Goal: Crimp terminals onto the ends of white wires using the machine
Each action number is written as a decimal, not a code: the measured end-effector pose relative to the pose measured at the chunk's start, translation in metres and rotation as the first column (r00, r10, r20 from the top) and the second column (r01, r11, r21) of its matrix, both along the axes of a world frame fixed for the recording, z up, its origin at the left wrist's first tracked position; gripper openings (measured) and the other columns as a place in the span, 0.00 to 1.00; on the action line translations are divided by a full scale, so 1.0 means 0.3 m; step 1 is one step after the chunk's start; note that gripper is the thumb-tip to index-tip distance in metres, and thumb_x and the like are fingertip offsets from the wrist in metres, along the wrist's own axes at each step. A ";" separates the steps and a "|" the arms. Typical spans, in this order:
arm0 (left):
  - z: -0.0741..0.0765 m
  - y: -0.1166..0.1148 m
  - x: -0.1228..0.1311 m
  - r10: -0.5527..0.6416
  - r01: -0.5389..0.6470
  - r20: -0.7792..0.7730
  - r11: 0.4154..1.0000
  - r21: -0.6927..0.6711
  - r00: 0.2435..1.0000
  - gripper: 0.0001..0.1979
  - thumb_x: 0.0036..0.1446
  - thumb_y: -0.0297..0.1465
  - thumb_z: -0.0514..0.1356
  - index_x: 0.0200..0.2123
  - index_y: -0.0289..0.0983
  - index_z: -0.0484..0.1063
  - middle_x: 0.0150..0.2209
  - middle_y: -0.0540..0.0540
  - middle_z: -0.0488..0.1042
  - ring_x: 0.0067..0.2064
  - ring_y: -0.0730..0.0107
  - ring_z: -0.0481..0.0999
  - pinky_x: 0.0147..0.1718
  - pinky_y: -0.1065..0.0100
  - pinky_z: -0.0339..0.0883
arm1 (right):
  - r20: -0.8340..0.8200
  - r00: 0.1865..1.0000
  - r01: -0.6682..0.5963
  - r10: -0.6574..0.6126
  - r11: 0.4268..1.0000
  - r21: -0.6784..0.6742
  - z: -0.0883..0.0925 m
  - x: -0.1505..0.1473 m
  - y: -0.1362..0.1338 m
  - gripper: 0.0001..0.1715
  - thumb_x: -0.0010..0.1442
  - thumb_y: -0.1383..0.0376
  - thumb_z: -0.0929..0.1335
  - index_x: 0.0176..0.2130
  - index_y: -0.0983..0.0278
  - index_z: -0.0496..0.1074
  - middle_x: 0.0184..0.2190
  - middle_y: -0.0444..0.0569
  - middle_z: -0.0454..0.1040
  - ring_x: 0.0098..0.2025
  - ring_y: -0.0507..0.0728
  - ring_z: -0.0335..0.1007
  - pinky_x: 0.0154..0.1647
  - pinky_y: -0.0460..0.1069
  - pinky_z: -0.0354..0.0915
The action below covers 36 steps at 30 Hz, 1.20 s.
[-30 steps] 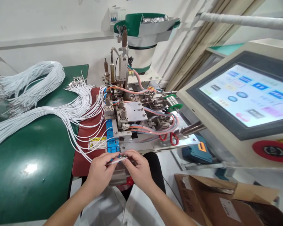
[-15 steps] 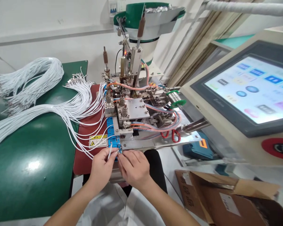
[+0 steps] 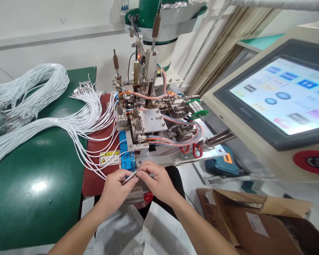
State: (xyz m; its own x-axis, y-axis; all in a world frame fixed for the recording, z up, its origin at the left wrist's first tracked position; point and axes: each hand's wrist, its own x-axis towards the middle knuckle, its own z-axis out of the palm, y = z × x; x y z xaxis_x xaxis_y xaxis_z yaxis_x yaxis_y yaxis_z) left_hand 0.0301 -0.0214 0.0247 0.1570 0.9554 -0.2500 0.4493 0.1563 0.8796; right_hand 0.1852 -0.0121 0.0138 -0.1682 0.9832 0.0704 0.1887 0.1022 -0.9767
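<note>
My left hand (image 3: 118, 187) pinches a white cable (image 3: 130, 176) between thumb and fingers, close to its end. At that end, the thumb and forefinger of my right hand (image 3: 155, 180) are closed on the cable's tip; the tip itself is mostly covered by the fingers. Both hands meet just in front of a row of blue holders (image 3: 127, 161) along the machine's near left edge. A bundle of white cables (image 3: 77, 129) runs from the left, several of them reaching those holders.
The metal machine (image 3: 151, 122) stands ahead, with a wire spool (image 3: 198, 108) on it. A touchscreen panel (image 3: 284, 95) juts in from the right above a cardboard box (image 3: 244, 219). More cables (image 3: 42, 85) lie on the green table (image 3: 29, 209). A warning label (image 3: 109, 158) marks the red plate (image 3: 91, 186).
The cable in my left hand has tipped from steep to slanting toward the right. My right hand has turned and its fingers have lifted away from the blue holder onto the cable's tip.
</note>
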 end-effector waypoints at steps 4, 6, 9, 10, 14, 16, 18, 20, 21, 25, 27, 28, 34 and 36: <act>0.014 0.006 0.000 0.013 -0.014 0.042 1.000 0.026 0.999 0.10 0.52 0.34 0.57 0.28 0.35 0.75 0.30 0.48 0.75 0.32 0.70 0.72 0.34 0.72 0.64 | -0.211 0.972 0.065 -0.107 0.979 -0.193 -0.022 -0.021 -0.014 0.11 0.54 0.62 0.65 0.24 0.64 0.70 0.22 0.44 0.67 0.26 0.51 0.64 0.29 0.46 0.61; 0.016 0.007 -0.001 0.044 -0.044 0.058 0.999 -0.009 0.997 0.10 0.52 0.34 0.57 0.29 0.35 0.75 0.31 0.47 0.76 0.34 0.68 0.73 0.36 0.71 0.64 | -0.312 0.941 0.054 -0.128 0.970 -0.236 -0.032 -0.032 -0.023 0.12 0.55 0.62 0.64 0.25 0.64 0.71 0.22 0.44 0.67 0.26 0.51 0.64 0.29 0.46 0.61; 0.016 0.007 -0.002 0.073 -0.068 0.068 0.995 -0.074 0.995 0.11 0.50 0.35 0.58 0.30 0.34 0.75 0.30 0.46 0.76 0.33 0.67 0.73 0.34 0.70 0.65 | -0.313 0.942 0.059 -0.121 0.978 -0.201 -0.035 -0.037 -0.032 0.08 0.53 0.64 0.65 0.27 0.64 0.72 0.26 0.46 0.70 0.30 0.52 0.66 0.32 0.47 0.62; 0.016 0.007 -0.004 0.075 -0.069 0.073 0.994 -0.086 0.994 0.11 0.50 0.35 0.58 0.31 0.33 0.75 0.29 0.46 0.76 0.32 0.67 0.73 0.34 0.70 0.65 | -0.273 0.954 0.074 -0.120 0.982 -0.174 -0.032 -0.035 -0.032 0.07 0.52 0.64 0.66 0.27 0.64 0.72 0.27 0.47 0.70 0.30 0.53 0.67 0.32 0.47 0.63; 0.017 0.010 -0.016 0.019 -0.010 0.094 0.995 -0.101 0.995 0.11 0.51 0.34 0.57 0.31 0.33 0.75 0.28 0.47 0.75 0.31 0.68 0.72 0.32 0.71 0.64 | -0.005 0.994 0.106 -0.106 0.994 0.032 0.000 -0.022 -0.027 0.06 0.51 0.69 0.65 0.24 0.64 0.71 0.24 0.46 0.70 0.28 0.53 0.66 0.28 0.46 0.61; 0.018 0.009 -0.020 -0.035 0.045 0.105 0.994 -0.097 0.994 0.11 0.52 0.34 0.56 0.31 0.34 0.75 0.27 0.48 0.75 0.31 0.69 0.71 0.31 0.72 0.64 | 0.118 0.989 0.074 -0.092 0.986 0.150 0.017 -0.022 -0.024 0.07 0.51 0.70 0.64 0.24 0.64 0.70 0.23 0.46 0.69 0.28 0.52 0.66 0.29 0.46 0.61; 0.017 0.005 -0.018 -0.033 0.043 0.119 0.996 -0.082 0.992 0.11 0.52 0.34 0.56 0.31 0.34 0.75 0.28 0.48 0.75 0.31 0.70 0.71 0.31 0.72 0.64 | 0.164 0.979 0.086 -0.119 0.977 0.194 0.022 -0.034 -0.024 0.07 0.51 0.70 0.64 0.23 0.64 0.69 0.23 0.45 0.69 0.27 0.52 0.65 0.30 0.46 0.61; 0.014 -0.002 -0.011 0.035 -0.029 0.120 0.998 -0.051 0.992 0.11 0.52 0.34 0.56 0.33 0.34 0.75 0.29 0.48 0.75 0.32 0.69 0.72 0.33 0.72 0.65 | 0.142 0.969 0.179 -0.200 0.973 0.148 0.013 -0.056 -0.030 0.08 0.51 0.70 0.63 0.22 0.64 0.67 0.21 0.44 0.68 0.25 0.51 0.64 0.27 0.45 0.61; 0.010 -0.006 -0.007 0.076 -0.072 0.117 0.997 -0.032 0.990 0.12 0.52 0.35 0.57 0.34 0.34 0.75 0.30 0.48 0.76 0.33 0.69 0.72 0.33 0.71 0.65 | 0.124 0.961 0.232 -0.246 0.966 0.115 0.005 -0.068 -0.035 0.09 0.52 0.70 0.63 0.21 0.64 0.66 0.21 0.44 0.67 0.24 0.51 0.63 0.26 0.45 0.61; -0.008 -0.018 0.004 0.160 -0.162 0.111 0.987 0.007 0.981 0.12 0.52 0.36 0.57 0.34 0.34 0.75 0.29 0.47 0.76 0.32 0.69 0.72 0.34 0.71 0.66 | 0.115 0.944 0.287 -0.308 0.942 0.172 -0.023 -0.094 -0.052 0.08 0.52 0.70 0.63 0.22 0.64 0.66 0.22 0.45 0.67 0.27 0.52 0.63 0.30 0.47 0.61; -0.015 -0.018 0.003 0.164 -0.164 0.118 0.986 -0.002 0.979 0.12 0.51 0.36 0.57 0.34 0.34 0.74 0.30 0.47 0.76 0.32 0.68 0.73 0.34 0.70 0.67 | 0.121 0.953 0.242 -0.276 0.941 0.238 -0.025 -0.087 -0.052 0.08 0.52 0.70 0.63 0.23 0.64 0.67 0.23 0.46 0.68 0.29 0.53 0.63 0.33 0.48 0.61; -0.017 -0.017 0.001 0.160 -0.160 0.123 0.987 -0.011 0.980 0.12 0.51 0.36 0.58 0.34 0.33 0.74 0.31 0.46 0.76 0.33 0.68 0.73 0.34 0.70 0.67 | 0.111 0.960 0.227 -0.258 0.946 0.234 -0.022 -0.080 -0.049 0.07 0.52 0.70 0.63 0.24 0.64 0.68 0.24 0.46 0.68 0.29 0.53 0.64 0.33 0.49 0.62; -0.018 -0.012 -0.001 0.129 -0.131 0.118 0.991 0.011 0.985 0.10 0.50 0.35 0.58 0.32 0.34 0.73 0.30 0.46 0.76 0.32 0.69 0.74 0.33 0.71 0.68 | -0.050 0.970 0.232 -0.238 0.967 -0.103 -0.011 -0.064 -0.019 0.05 0.50 0.66 0.66 0.24 0.64 0.69 0.23 0.46 0.69 0.26 0.52 0.64 0.28 0.47 0.61; -0.018 -0.012 0.003 0.148 -0.150 0.111 0.989 0.014 0.983 0.10 0.50 0.35 0.58 0.31 0.34 0.73 0.29 0.47 0.76 0.30 0.70 0.73 0.31 0.72 0.67 | -0.123 0.960 0.224 -0.251 0.953 -0.202 -0.017 -0.071 -0.018 0.08 0.50 0.64 0.66 0.22 0.64 0.69 0.22 0.46 0.69 0.26 0.52 0.65 0.28 0.48 0.62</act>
